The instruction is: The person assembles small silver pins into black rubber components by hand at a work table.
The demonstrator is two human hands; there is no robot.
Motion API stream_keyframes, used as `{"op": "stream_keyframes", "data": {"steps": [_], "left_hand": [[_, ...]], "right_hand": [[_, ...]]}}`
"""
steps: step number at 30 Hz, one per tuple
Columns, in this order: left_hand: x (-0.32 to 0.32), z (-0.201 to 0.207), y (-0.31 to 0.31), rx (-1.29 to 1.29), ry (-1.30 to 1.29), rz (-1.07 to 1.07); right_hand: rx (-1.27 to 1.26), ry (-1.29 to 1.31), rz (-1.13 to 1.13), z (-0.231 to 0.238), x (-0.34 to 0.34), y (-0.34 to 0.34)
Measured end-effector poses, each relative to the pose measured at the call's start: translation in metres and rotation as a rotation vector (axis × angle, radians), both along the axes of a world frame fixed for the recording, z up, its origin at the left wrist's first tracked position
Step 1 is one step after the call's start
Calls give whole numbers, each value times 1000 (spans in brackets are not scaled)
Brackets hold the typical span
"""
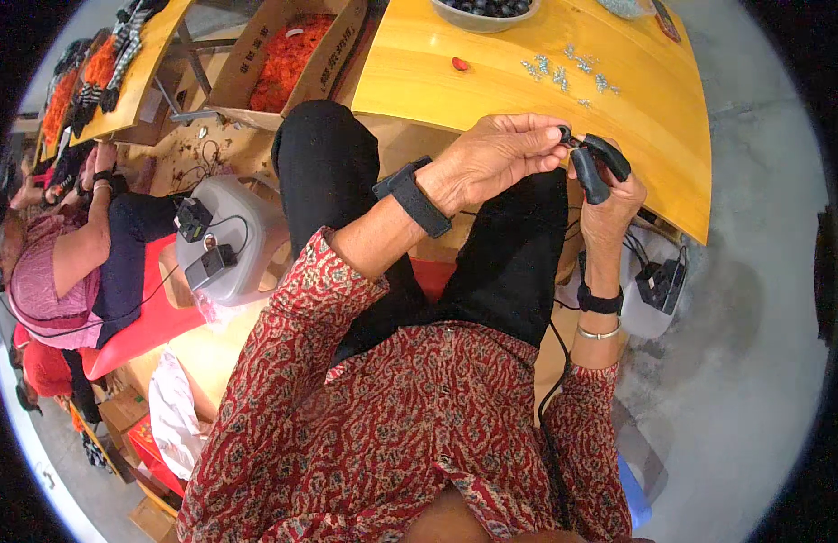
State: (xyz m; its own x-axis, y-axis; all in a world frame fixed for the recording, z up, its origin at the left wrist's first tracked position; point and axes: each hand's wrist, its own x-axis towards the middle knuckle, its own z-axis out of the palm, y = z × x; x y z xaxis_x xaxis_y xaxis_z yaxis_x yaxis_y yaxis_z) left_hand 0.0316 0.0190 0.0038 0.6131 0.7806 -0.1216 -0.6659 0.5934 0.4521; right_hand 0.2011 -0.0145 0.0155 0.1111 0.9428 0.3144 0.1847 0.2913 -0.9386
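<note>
Over the front edge of the yellow table, my two hands meet. My right hand is wrapped round pliers with thick black handles. Their jaws point toward my left hand, whose thumb and fingers pinch a small round black bead. The jaws are at the bead; whether they grip a bit of metal there is too small to tell. Beyond my hands, small silvery metal pieces lie scattered on the tabletop. A pale bowl of black beads stands at the table's far edge.
A small red piece lies on the table, a clear bag at its far right. Left of it stands a cardboard box of orange material. A whitish plastic tub with black devices and cables stands beside my leg. Another person sits at left.
</note>
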Motion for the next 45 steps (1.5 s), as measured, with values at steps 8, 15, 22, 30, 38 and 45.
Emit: {"op": "stream_keyframes", "data": {"steps": [8,15,22,30,38,45], "left_hand": [[0,3,2,56,84,17],[1,5,2,77,161,20],[2,7,-1,157,231,53],[6,4,-4,245,335,81],[6,10,-6,372,491,124],[6,8,-5,377,468,129]], "right_hand": [[19,-19,-2,1,0,2],[48,-171,-61,4,2,-1],[133,-256,-96,6,-5,-4],[275,-413,-152,7,-9,-7],[295,-442,-169,9,-10,-10],[316,-417,-174,7,-13,-10]]}}
